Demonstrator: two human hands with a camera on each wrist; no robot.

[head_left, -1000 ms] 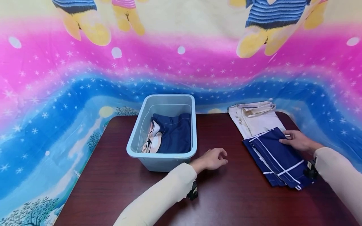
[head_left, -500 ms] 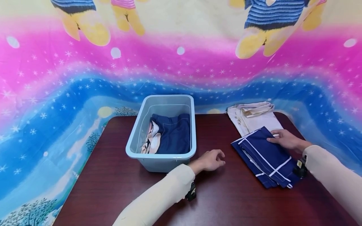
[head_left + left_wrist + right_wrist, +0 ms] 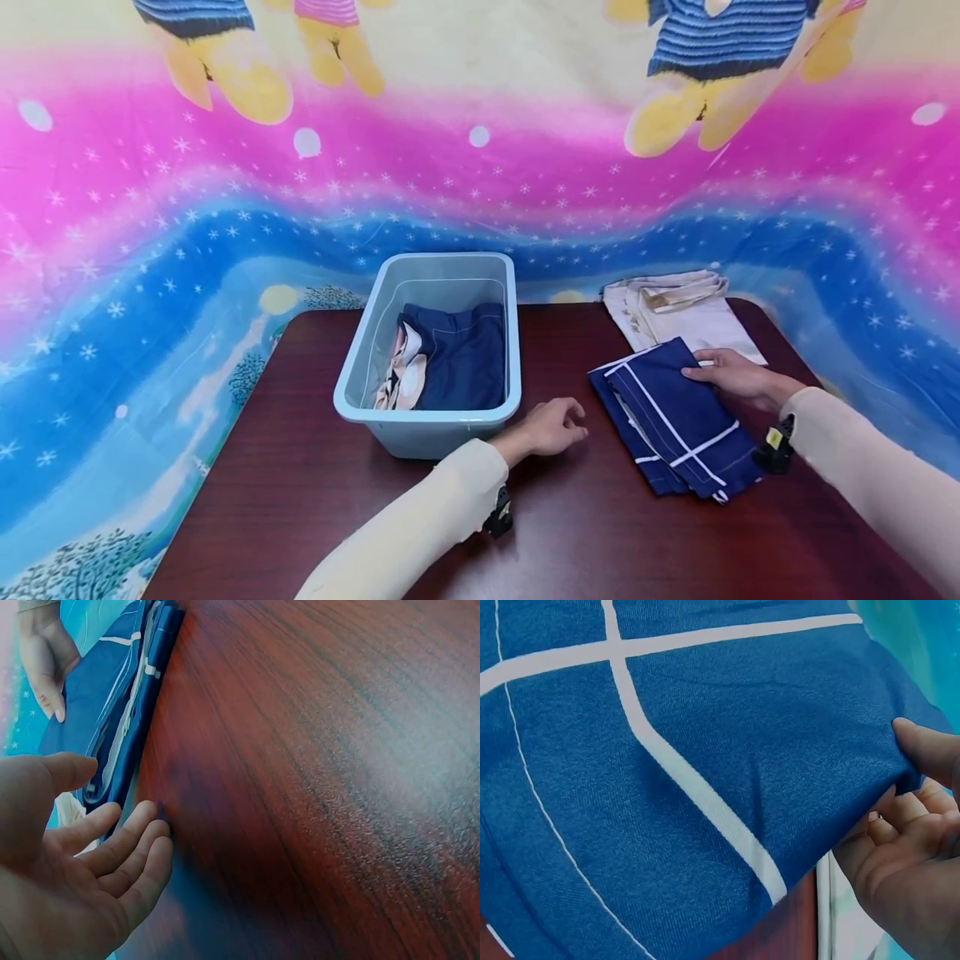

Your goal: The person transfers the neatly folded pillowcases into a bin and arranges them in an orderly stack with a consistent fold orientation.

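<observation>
A folded navy cloth with white stripes (image 3: pixel 667 417) lies at the right of the table, overlapping the near edge of a folded white cloth (image 3: pixel 705 321). My right hand (image 3: pixel 731 375) pinches the navy cloth's right edge; in the right wrist view the thumb (image 3: pixel 926 746) lies on top and the fingers go underneath. Left of the cloth, my left hand (image 3: pixel 551 427) holds nothing, its fingers loosely bent just above the table. The left wrist view shows the left hand (image 3: pixel 90 855) apart from the folded layers of the navy cloth (image 3: pixel 127 712).
A grey-blue plastic tub (image 3: pixel 431 414) stands left of centre, with a navy garment (image 3: pixel 465 358) and a peach-and-black patterned cloth (image 3: pixel 405 375) inside. The dark red wooden table (image 3: pixel 285 483) ends at a printed curtain (image 3: pixel 480 192) behind.
The right hand has drawn the navy cloth leftward along the table, uncovering more of the white cloth. The left hand has shifted slightly left.
</observation>
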